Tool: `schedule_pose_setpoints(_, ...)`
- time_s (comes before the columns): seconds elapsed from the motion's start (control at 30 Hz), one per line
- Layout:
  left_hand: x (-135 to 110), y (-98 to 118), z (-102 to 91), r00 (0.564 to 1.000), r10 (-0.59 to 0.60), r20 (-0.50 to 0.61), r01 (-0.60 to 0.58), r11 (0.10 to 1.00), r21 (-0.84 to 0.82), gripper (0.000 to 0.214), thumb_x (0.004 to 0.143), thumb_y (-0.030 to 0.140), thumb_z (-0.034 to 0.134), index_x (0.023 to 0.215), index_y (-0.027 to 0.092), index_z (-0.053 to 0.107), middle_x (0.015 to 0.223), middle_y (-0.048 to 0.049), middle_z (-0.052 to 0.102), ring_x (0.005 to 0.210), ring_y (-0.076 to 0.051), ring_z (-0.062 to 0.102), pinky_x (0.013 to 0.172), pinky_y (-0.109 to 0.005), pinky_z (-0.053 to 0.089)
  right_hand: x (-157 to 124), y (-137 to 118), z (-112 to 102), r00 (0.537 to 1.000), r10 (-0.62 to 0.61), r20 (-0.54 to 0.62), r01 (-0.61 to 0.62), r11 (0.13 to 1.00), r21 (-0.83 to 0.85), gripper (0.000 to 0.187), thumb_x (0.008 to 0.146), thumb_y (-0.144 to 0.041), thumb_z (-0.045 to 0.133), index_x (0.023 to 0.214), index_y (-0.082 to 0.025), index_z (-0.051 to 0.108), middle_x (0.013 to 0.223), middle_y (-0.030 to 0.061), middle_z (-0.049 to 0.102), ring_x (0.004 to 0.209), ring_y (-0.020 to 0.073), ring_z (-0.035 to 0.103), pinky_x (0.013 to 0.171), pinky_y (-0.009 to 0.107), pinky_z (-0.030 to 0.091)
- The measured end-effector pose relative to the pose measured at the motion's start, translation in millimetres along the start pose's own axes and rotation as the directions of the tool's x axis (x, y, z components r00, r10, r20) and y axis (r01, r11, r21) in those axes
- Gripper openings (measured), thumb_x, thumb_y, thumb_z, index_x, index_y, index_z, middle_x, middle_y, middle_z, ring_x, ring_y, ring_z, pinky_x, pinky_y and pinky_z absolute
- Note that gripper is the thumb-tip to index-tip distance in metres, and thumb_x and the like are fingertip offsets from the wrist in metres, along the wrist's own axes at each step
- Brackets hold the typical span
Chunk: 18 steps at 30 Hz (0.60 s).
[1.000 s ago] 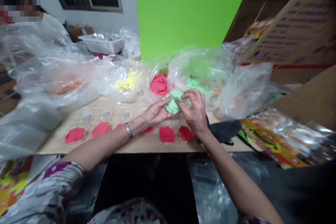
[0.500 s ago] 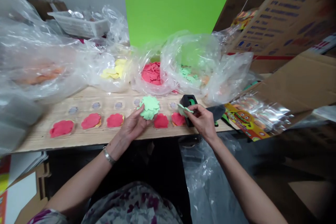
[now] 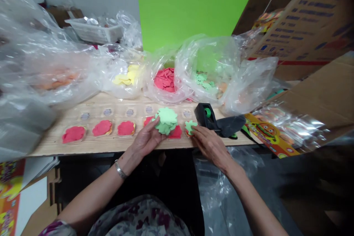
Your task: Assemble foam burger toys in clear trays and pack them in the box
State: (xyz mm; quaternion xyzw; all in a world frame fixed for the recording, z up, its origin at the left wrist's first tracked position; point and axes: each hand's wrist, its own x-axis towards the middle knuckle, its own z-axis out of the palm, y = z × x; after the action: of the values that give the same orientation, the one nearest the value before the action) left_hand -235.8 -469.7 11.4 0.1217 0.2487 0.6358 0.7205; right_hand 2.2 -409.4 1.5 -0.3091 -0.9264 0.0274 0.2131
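Observation:
My left hand (image 3: 149, 138) grips a stack of light green, wavy-edged foam pieces (image 3: 166, 121) between thumb and fingers, held above the row of packs. With its fingertips, my right hand (image 3: 211, 145) touches one green piece (image 3: 190, 127) lying over the red piece in the rightmost clear plastic pack. Along the table, more open clear packs hold red wavy pieces, such as a red piece (image 3: 73, 134) at the far left, another red piece (image 3: 102, 128), and a third red piece (image 3: 125, 128) with yellow showing beneath. A further red piece (image 3: 175, 132) is partly hidden behind my left hand's stack.
Clear bags along the back hold orange pieces (image 3: 56, 81), yellow pieces (image 3: 128, 75), red pieces (image 3: 165, 79) and green pieces (image 3: 204, 80). A black tape dispenser (image 3: 205, 116) stands right of the packs. At the right, a cardboard box (image 3: 315, 92) holds packaged goods; a white basket (image 3: 95, 30) sits behind.
My right hand has lowered its green piece from the air onto the rightmost pack's red piece. My left hand keeps the green stack. The whole view has shifted slightly.

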Motion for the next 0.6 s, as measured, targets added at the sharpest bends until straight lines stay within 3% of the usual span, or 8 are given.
schedule_pose_setpoints(0.13,3.6,-10.1,4.1,0.995,-0.007,0.099,0.003,0.999,0.034,0.028,0.089,0.029,0.052,0.114,0.018,0.059,0.113,-0.0087,0.065,0.099,-0.021,0.063,0.091,-0.042,0.050,30.8,-15.3,-8.4,0.960,0.180,-0.213,-0.117,0.954,0.277,0.033,0.088,-0.037,0.053,0.116,-0.019,0.057,0.121,0.0134,0.060,0.111,0.0237,0.057,0.092,0.041,0.047)
schedule_pose_setpoints(0.3,4.0,-17.5,7.4,0.987,0.057,0.148,-0.066,0.996,0.059,0.029,0.087,0.033,0.055,0.113,0.021,0.059,0.116,-0.0081,0.062,0.099,-0.021,0.061,0.088,-0.042,0.051,69.0,-32.1,4.9,0.946,0.251,-0.206,-0.148,0.899,0.413,0.034,0.081,-0.045,0.060,0.102,-0.019,0.061,0.108,0.0113,0.064,0.103,0.0243,0.058,0.090,0.040,0.047)
schedule_pose_setpoints(0.5,-4.2,-5.8,-1.9,0.993,0.098,0.070,-0.102,0.993,0.056,0.030,0.088,0.032,0.053,0.113,0.017,0.060,0.118,-0.0095,0.062,0.104,-0.021,0.060,0.091,-0.038,0.049,77.4,-50.7,13.8,0.854,0.472,-0.221,-0.211,0.700,0.683,0.026,0.075,-0.041,0.067,0.084,-0.018,0.057,0.085,0.0042,0.065,0.074,0.0162,0.060,0.069,0.030,0.051)
schedule_pose_setpoints(0.6,-15.3,7.6,-10.5,0.985,0.171,-0.021,-0.170,0.985,0.041,0.029,0.089,0.028,0.053,0.115,0.018,0.058,0.117,-0.0090,0.063,0.106,-0.022,0.060,0.092,-0.040,0.049,75.0,-46.0,11.6,0.834,0.485,-0.264,-0.205,0.716,0.667,0.024,0.076,-0.039,0.067,0.083,-0.019,0.057,0.079,0.0020,0.063,0.066,0.0137,0.057,0.064,0.027,0.050)
